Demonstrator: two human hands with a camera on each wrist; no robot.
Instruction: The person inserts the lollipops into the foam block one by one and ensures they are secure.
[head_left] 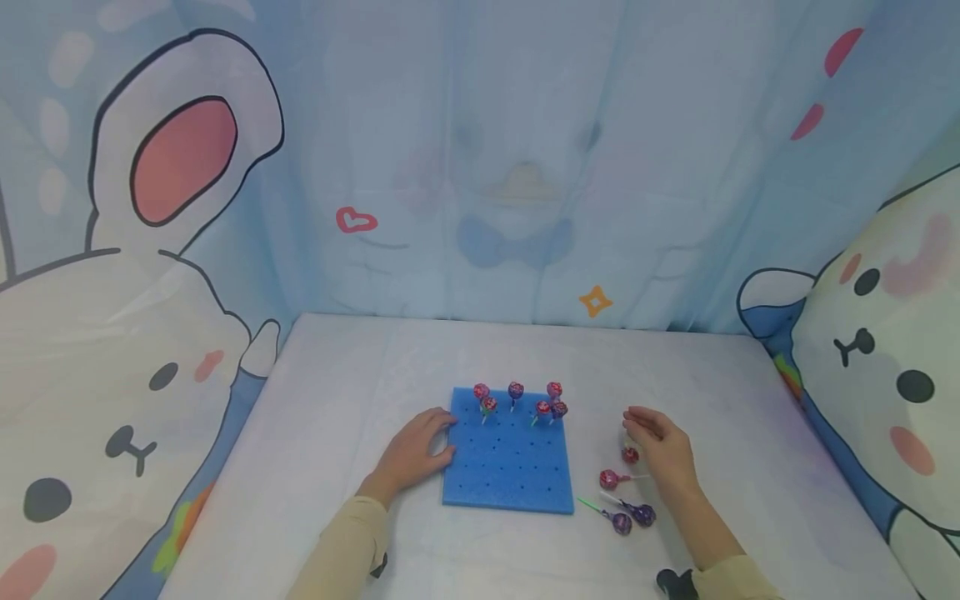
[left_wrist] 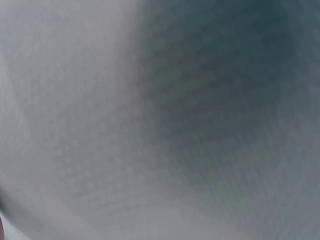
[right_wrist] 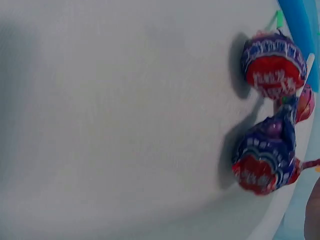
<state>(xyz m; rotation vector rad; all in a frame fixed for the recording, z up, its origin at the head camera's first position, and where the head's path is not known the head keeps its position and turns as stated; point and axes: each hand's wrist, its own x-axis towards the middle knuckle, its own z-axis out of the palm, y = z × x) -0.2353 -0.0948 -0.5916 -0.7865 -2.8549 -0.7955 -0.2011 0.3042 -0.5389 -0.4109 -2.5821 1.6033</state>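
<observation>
My left hand rests at the left edge of a blue foam board dotted with small holes, its fingers and thumb spread apart against that edge. Several wrapped lollipops stand upright in the board's far rows. To the right of the board, my right hand has bent fingers just above a red lollipop; whether they pinch its stick cannot be made out. Nearer me lie a pink-red lollipop and two purple lollipops, also large in the right wrist view as a purple lollipop.
A white cloth covers the table. Behind it hangs a pale blue curtain, with printed cartoon animals at both sides. The left wrist view shows only blurred grey cloth and a dark shadow.
</observation>
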